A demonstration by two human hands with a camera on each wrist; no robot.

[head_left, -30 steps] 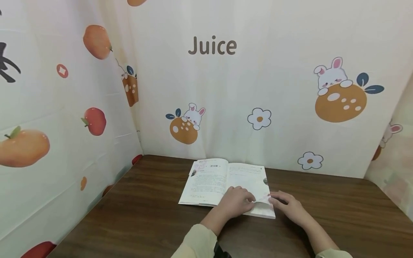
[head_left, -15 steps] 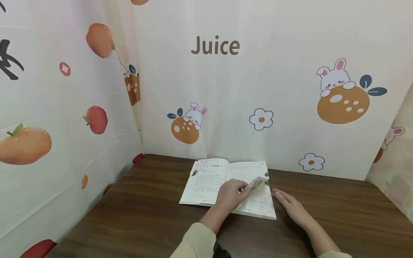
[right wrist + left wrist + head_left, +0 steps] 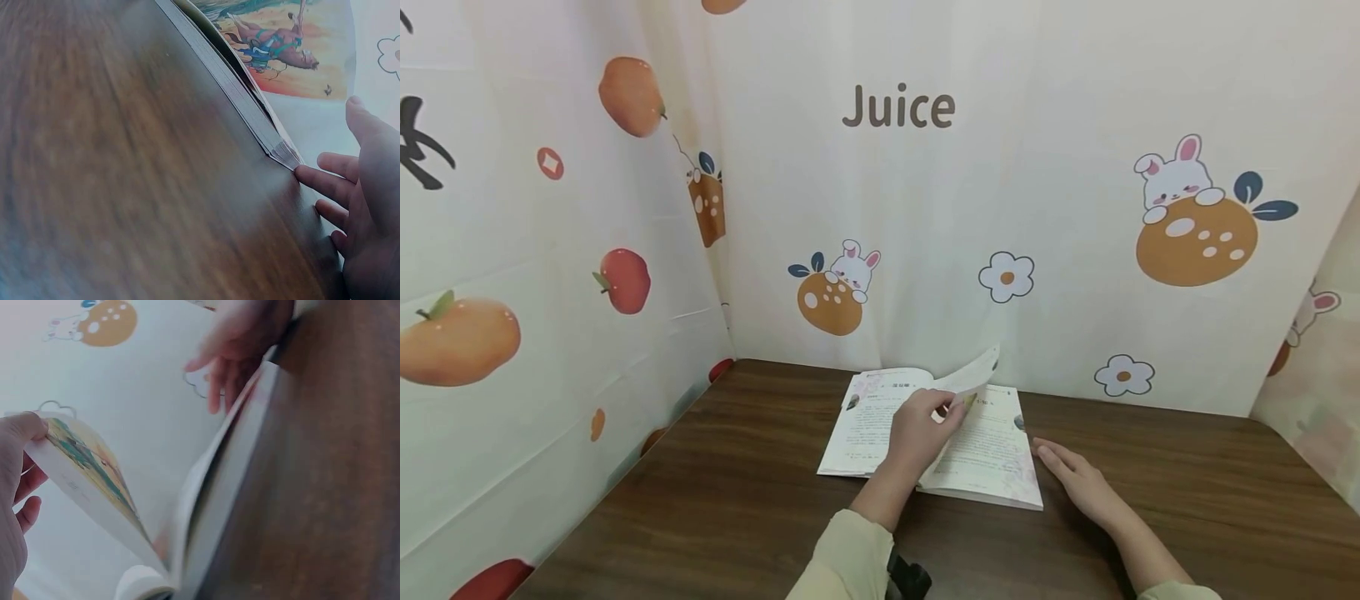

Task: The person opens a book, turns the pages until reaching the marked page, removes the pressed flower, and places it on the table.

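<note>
An open book point(image 3: 988, 467) with printed text lies on the table. My left hand point(image 3: 920, 429) pinches a lifted page point(image 3: 973, 375) between thumb and fingers, holding it raised above the book's middle. In the left wrist view that page point(image 3: 94, 500) stands up from the spine and carries a coloured picture, also visible in the right wrist view as a picture of a horse point(image 3: 281, 50). My right hand point(image 3: 1078, 479) rests at the book's right edge with fingers relaxed. Its fingertip is right at the corner of the page block point(image 3: 278, 147) in the right wrist view.
The dark wooden table point(image 3: 722, 483) extends on both sides of the book. Behind it hangs a white curtain point(image 3: 910, 192) printed with fruit, rabbits and flowers, and another patterned curtain point(image 3: 572, 350) runs along the left side.
My left hand has carried the page up and leftward from the right side, uncovering the text page below. The right hand let go of the page edge and now stays beside the book.
</note>
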